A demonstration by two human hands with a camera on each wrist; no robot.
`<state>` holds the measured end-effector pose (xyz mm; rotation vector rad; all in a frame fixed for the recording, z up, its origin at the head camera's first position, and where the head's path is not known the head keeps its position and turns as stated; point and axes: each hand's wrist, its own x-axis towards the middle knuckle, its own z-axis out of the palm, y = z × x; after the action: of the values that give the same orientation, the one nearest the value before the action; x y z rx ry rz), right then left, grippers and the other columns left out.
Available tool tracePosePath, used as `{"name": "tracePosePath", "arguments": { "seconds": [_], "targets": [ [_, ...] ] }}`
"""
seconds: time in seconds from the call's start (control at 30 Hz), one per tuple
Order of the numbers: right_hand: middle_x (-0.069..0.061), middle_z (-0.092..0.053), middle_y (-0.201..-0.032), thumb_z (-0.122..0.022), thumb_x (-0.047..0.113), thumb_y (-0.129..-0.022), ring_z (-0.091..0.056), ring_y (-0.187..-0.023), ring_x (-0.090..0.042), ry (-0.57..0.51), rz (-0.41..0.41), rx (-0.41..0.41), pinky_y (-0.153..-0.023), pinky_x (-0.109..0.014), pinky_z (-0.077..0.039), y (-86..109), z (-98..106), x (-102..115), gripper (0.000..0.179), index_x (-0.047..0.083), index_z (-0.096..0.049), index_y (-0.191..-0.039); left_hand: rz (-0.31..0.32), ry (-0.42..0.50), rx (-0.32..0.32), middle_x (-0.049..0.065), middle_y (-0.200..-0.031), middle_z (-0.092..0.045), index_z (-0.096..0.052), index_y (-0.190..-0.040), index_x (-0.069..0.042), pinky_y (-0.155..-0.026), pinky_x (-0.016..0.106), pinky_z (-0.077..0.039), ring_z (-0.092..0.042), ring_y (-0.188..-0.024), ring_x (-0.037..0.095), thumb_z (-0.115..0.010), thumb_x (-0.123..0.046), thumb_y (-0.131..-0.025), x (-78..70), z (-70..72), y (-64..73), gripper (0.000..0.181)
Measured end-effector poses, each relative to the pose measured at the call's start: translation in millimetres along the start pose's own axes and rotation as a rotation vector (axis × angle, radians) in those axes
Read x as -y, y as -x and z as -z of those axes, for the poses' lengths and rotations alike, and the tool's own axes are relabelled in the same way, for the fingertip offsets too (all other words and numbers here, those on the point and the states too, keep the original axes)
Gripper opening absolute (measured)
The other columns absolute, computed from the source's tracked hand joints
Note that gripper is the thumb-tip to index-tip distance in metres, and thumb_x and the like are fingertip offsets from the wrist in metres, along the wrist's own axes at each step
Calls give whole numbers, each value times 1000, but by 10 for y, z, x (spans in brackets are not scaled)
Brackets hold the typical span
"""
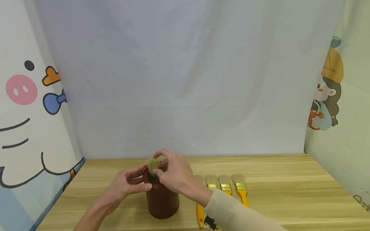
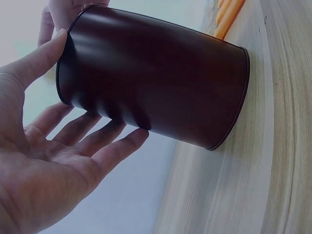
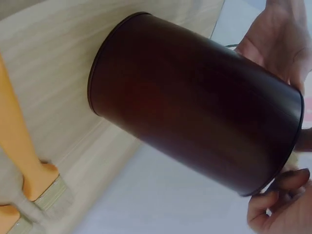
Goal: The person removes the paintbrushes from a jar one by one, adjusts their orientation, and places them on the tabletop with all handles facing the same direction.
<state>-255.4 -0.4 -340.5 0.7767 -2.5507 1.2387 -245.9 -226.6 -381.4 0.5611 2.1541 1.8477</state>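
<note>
A dark brown cylindrical container stands upright on the table. My left hand holds it near the rim, thumb on the near side and fingers round the far side; the left wrist view shows the fingertips on the wall of the container. A paintbrush stands in the container's mouth with its pale bristles up. Over the rim, my right hand pinches this brush near its bristles. Its handle is hidden inside the container. In the right wrist view the fingers of the right hand are at the rim.
Several paintbrushes with orange handles lie in a row on the wooden table, right of the container, bristles toward the back. My right forearm partly covers them. A pale curtain hangs behind, with printed cloths on both sides.
</note>
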Motion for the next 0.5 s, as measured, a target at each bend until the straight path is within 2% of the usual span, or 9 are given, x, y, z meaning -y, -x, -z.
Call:
{"name": "tracePosePath", "arguments": {
  "seconds": [0.2,0.27,0.43,0.5],
  "targets": [
    [0,-77,-93,-78,11,-95,-65,-64,-7,-78,96,42,-62,-27,-52,-24,98,-117,31,17,-69,-125,-21,-5,5,25,-167,-30,-30,-166,-3,-112,54,-44,-34,-148,51,-74,-18,-100,-20,-2,-3,81],
    [-2,-77,-95,-77,9,-96,-66,-68,-7,-85,133,71,-66,-26,-54,-29,108,-160,31,16,-69,-124,-13,-2,5,25,-167,-30,-30,-166,-3,-113,54,-44,-34,-148,50,-74,-19,-100,-24,-1,-1,81],
    [-8,-78,-102,-77,7,-95,-70,-76,-7,-50,187,108,-70,-23,-56,-32,88,-202,25,10,-73,-120,12,-5,8,25,-167,-30,-29,-166,-3,-114,57,-41,-36,-148,49,-73,-20,-100,-13,2,1,81],
    [-9,-79,-104,-77,8,-96,-69,-74,-7,-32,199,107,-69,-22,-56,-36,74,-198,24,7,-73,-119,10,-3,13,26,-162,-38,-30,-166,-3,-114,57,-42,-36,-148,48,-73,-20,-101,-6,0,-2,80]
  ]
}}
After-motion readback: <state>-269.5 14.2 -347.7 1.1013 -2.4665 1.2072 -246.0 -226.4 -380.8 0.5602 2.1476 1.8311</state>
